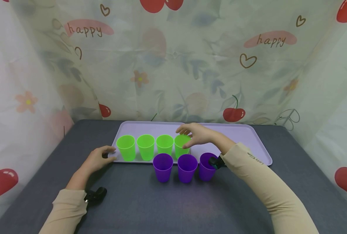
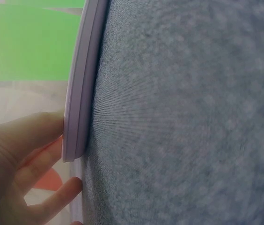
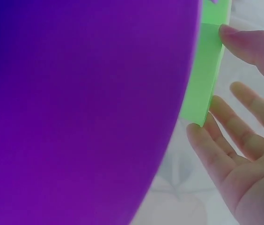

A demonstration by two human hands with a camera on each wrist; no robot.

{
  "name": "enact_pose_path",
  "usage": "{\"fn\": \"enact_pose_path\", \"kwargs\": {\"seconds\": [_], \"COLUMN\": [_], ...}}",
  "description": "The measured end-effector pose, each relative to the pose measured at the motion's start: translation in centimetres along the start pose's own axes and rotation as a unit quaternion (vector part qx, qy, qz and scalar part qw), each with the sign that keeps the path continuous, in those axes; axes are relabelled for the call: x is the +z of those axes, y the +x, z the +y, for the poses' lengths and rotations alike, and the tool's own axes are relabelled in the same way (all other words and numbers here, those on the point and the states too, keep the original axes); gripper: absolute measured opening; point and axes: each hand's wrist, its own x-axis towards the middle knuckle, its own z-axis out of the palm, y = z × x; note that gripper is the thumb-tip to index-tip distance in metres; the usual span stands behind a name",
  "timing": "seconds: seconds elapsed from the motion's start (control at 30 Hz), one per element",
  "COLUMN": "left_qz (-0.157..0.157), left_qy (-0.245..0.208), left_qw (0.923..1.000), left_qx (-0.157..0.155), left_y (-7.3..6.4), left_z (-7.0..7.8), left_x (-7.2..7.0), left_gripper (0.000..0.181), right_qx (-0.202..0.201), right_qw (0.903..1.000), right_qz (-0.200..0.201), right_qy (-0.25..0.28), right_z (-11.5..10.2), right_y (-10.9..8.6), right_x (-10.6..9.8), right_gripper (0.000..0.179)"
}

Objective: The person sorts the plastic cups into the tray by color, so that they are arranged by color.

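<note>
Four light-green cups stand in a row on a pale lilac tray [image 1: 229, 139]. My right hand [image 1: 199, 134] is over the rightmost green cup [image 1: 179, 152], thumb on the near side and fingers spread past the far side. The right wrist view shows the thumb tip at the edge of that green cup [image 3: 204, 75], the fingers loosely extended. At the tray's left end is my left hand [image 1: 98, 158], thumb and fingers apart. In the left wrist view its thumb meets the tray rim [image 2: 78, 103] near the corner.
Three purple cups, the middle one [image 1: 186, 172] among them, stand in front of the tray. The right wrist device [image 1: 216, 162] overlaps the rightmost purple cup [image 1: 206, 174]. Dark grey cloth [image 1: 150, 208] covers the table. Behind hangs a printed curtain [image 1: 173, 65].
</note>
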Motion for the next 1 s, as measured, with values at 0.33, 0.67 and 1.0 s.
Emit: {"fn": "enact_pose_path", "kwargs": {"seconds": [0.33, 0.67, 1.0], "left_qz": [-0.003, -0.005, 0.0], "left_qy": [0.003, -0.001, 0.003], "left_qw": [1.0, 1.0, 1.0], "left_qx": [-0.004, -0.002, 0.002], "left_y": [0.0, -0.1, 0.0], "left_z": [0.0, 0.0, 0.0], "left_x": [0.1, -0.1, 0.0], "left_gripper": [0.04, 0.04, 0.039], "right_qx": [0.0, -0.003, 0.055], "right_qw": [0.9997, 0.9951, 0.9754], "right_qz": [0.017, 0.079, 0.193], "right_qy": [0.016, 0.059, 0.091], "right_z": [-0.5, -0.4, 3.8], "right_y": [-0.6, -2.8, -7.7], "right_x": [-0.6, -1.8, -1.1], "right_gripper": [0.06, 0.04, 0.035]}}
